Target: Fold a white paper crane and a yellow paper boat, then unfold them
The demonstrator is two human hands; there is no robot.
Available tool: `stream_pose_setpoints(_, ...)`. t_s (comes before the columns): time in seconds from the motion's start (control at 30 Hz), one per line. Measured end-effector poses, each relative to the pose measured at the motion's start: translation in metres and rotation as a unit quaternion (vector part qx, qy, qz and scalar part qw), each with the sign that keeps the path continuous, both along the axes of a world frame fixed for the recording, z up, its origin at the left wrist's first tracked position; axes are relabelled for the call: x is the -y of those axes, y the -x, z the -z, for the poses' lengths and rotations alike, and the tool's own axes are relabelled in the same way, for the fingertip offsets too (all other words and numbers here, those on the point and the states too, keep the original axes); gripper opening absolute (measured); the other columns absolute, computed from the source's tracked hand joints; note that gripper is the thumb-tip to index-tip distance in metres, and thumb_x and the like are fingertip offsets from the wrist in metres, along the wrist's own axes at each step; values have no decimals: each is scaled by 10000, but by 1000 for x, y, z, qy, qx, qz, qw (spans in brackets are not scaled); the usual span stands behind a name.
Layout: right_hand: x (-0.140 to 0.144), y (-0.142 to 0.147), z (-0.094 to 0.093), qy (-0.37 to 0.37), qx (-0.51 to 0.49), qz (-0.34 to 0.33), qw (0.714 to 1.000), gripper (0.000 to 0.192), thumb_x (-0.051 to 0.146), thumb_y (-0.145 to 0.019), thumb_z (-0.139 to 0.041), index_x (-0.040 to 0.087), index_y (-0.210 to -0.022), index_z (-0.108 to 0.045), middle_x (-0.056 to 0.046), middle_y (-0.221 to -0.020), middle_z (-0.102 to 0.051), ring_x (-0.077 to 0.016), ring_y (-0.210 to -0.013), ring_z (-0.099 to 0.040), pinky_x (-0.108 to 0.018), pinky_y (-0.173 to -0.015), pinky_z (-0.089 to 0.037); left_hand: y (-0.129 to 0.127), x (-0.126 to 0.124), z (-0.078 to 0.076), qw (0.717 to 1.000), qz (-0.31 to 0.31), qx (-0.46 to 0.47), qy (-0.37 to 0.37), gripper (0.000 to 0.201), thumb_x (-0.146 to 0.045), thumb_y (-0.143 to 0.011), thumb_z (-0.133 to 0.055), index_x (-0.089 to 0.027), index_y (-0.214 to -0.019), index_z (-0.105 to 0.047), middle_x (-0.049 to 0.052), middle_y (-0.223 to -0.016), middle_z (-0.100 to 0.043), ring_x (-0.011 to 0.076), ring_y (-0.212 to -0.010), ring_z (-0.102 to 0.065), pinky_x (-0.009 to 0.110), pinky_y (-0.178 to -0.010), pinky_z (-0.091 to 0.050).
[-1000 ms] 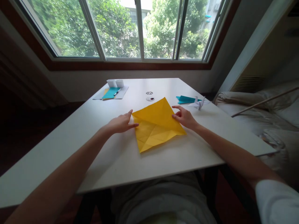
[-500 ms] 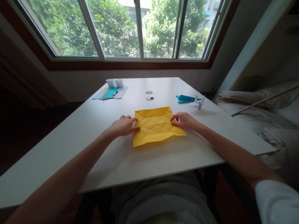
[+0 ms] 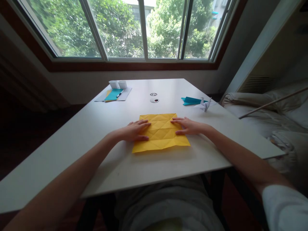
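Note:
A yellow sheet of paper [image 3: 160, 130], marked with crossing diagonal and straight creases, lies spread out on the white table [image 3: 154, 170]. My left hand [image 3: 137, 130] rests on its left side with the fingers stretched and apart. On the right side of the sheet, my right hand [image 3: 187, 125] lies with its fingers spread too. Both hands touch the paper's surface without gripping it. Part of each side edge is hidden under the hands.
At the back left are white folded boxes [image 3: 117, 84], a teal sheet [image 3: 112, 95] and a pen [image 3: 119, 93] on papers. A teal paper plane [image 3: 192, 101] and a white paper crane [image 3: 204, 105] stand at the right. Two round discs [image 3: 154, 100] are inset mid-table.
Both hands have let go of the paper's side edges and now lie open on top of it. The sheet looks flatter and sits slightly nearer to me.

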State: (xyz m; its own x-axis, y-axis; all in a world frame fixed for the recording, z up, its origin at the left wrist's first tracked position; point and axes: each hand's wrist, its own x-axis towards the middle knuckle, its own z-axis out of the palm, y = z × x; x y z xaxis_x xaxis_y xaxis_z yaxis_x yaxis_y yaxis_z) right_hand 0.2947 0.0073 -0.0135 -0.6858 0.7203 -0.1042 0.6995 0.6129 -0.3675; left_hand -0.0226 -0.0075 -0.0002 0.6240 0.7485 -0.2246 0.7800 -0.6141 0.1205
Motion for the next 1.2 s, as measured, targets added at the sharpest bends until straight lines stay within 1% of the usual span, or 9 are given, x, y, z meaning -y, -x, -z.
stream_pose_setpoints(0.17,0,-2,-1,32,14,-4,999,822,649,-715,-491,318,-1399,-177,-44,-1481,-144,-291,-1348,-112,-529,-1067,-6,2,-3,3,1000,6,16,-21,802,-705,-738,-359,-260,-1391,-220,79,-1441,-248,283,-1289,-241,404,-1028,-220)
stream_pose_setpoints(0.43,-1,-1,-1,33,17,5,999,786,650,-725,-472,318,-1390,-215,-41,-1474,-178,-287,-1342,-144,-513,-1072,-33,1,-2,0,998,11,38,-39,695,-674,-748,-389,-287,-1325,-356,64,-1357,-377,269,-1211,-341,374,-985,-282)
stream_pose_setpoints(0.53,1,0,-2,8,36,7,999,799,676,-713,-456,303,-1385,-238,-58,-1464,-210,-294,-1330,-182,-522,-1064,-63,1,-3,0,998,9,34,-55,667,-649,-763,-396,-288,-1322,-354,60,-1352,-389,267,-1215,-340,384,-990,-271)
stream_pose_setpoints(0.67,6,4,-5,-63,70,49,994,823,726,-695,-413,257,-1363,-310,-112,-1407,-325,-332,-1270,-295,-559,-1026,-137,-4,-1,0,987,-23,42,-156,628,-566,-807,-405,-250,-1341,-314,87,-1374,-354,278,-1219,-335,409,-976,-277)
stream_pose_setpoints(0.73,9,8,-6,-105,83,66,989,773,724,-722,-366,245,-1328,-381,-132,-1341,-414,-335,-1207,-378,-560,-1003,-175,-10,3,-2,981,-25,49,-187,561,-524,-833,-388,-245,-1318,-350,85,-1351,-387,268,-1188,-374,405,-955,-298)
stream_pose_setpoints(0.87,18,17,-12,-169,75,50,981,643,665,-786,-334,210,-1187,-549,-148,-1130,-563,-313,-1050,-495,-536,-960,-241,-24,14,-6,985,-43,32,-166,455,-516,-847,-360,-260,-1203,-481,63,-1201,-529,245,-1083,-476,384,-897,-347)
stream_pose_setpoints(1.0,29,26,-23,-123,-11,-59,991,491,578,-818,-401,193,-969,-666,-110,-946,-600,-228,-917,-536,-370,-831,-405,-30,19,-6,986,-95,17,-133,565,-593,-815,-347,-247,-1253,-432,84,-1215,-513,256,-1048,-498,368,-855,-376)
stream_pose_setpoints(1.1,32,29,-25,-86,-62,-96,990,434,535,-834,-413,200,-886,-683,-97,-959,-587,-199,-906,-541,-328,-804,-432,-28,20,-8,991,-91,-4,-97,647,-653,-776,-352,-253,-1281,-403,92,-1246,-488,273,-1070,-474,374,-864,-365)
stream_pose_setpoints(1.2,27,28,-17,-109,-75,-56,990,441,526,-840,-404,206,-1044,-629,-107,-1113,-560,-228,-1031,-515,-373,-896,-404,-26,21,-11,994,-66,-16,-88,723,-708,-718,-383,-271,-1295,-394,97,-1230,-491,291,-1073,-459,399,-882,-339)
